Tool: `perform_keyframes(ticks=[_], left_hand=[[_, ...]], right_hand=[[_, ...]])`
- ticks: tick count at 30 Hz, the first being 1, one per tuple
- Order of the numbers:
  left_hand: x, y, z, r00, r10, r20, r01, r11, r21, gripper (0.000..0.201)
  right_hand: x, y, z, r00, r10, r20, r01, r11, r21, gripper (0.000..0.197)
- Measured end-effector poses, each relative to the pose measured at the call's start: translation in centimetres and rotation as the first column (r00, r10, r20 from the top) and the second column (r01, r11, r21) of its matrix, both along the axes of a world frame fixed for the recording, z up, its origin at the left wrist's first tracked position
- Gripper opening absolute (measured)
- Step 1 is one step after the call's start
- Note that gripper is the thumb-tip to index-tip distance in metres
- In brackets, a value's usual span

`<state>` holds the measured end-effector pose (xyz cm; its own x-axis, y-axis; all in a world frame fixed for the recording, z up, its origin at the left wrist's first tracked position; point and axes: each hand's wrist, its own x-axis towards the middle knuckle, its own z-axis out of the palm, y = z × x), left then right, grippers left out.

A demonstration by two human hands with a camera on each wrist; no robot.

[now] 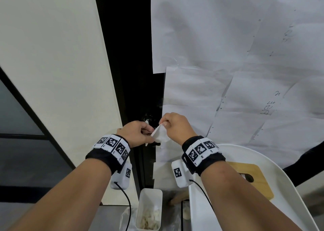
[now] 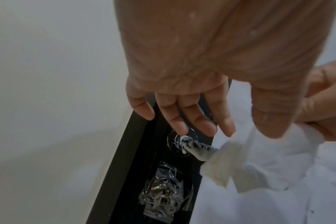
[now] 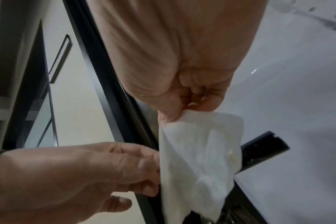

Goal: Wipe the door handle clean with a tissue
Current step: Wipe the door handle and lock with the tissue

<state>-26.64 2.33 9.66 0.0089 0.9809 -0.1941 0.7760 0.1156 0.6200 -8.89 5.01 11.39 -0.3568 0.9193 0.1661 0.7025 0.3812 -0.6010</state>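
The black lever door handle (image 2: 194, 148) sticks out from the dark door edge and carries white smears near its base. It also shows as a smeared stub (image 1: 147, 121) in the head view and as a black end (image 3: 265, 150) in the right wrist view. A white tissue (image 1: 160, 134) hangs in front of the handle. My right hand (image 1: 164, 124) pinches its top corner between thumb and fingers (image 3: 194, 106). Just left of it, my left hand (image 1: 147, 131) has loosely straight fingers (image 2: 226, 121) that touch the tissue's (image 3: 197, 151) left edge, with the thumb apart.
White paper sheets (image 1: 228, 55) cover the door at right. A white wall (image 1: 52, 55) stands at left. Below are a white bin (image 1: 149, 195) with crumpled tissues, a white curved seat (image 1: 201, 204) and a wooden board (image 1: 252, 173). Crinkled clear tape (image 2: 163, 194) covers the latch.
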Motion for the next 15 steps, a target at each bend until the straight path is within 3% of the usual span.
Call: perform_keyframes(ticks=[3, 6, 12, 15], left_hand=[[0.4, 0.1, 0.2, 0.998, 0.045, -0.041, -0.039, 0.989, 0.142, 0.009], [0.7, 0.1, 0.3, 0.991, 0.063, -0.119, -0.041, 0.983, 0.18, 0.003], [1.9, 0.2, 0.0, 0.968, 0.134, -0.213, -0.074, 0.961, 0.266, 0.028], [2.5, 0.3, -0.2, 0.964, 0.159, -0.215, -0.091, 0.951, 0.295, 0.03]], right_hand=[[-0.1, -0.1, 0.4, 1.0, 0.019, 0.019, -0.02, 1.0, 0.021, 0.019], [0.4, -0.1, 0.7, 0.999, -0.001, 0.036, 0.002, 1.0, -0.009, 0.015], [0.2, -0.2, 0.7, 0.997, 0.016, 0.07, -0.013, 0.999, -0.043, 0.016], [-0.2, -0.3, 0.7, 0.999, 0.011, 0.038, -0.009, 0.998, -0.056, 0.015]])
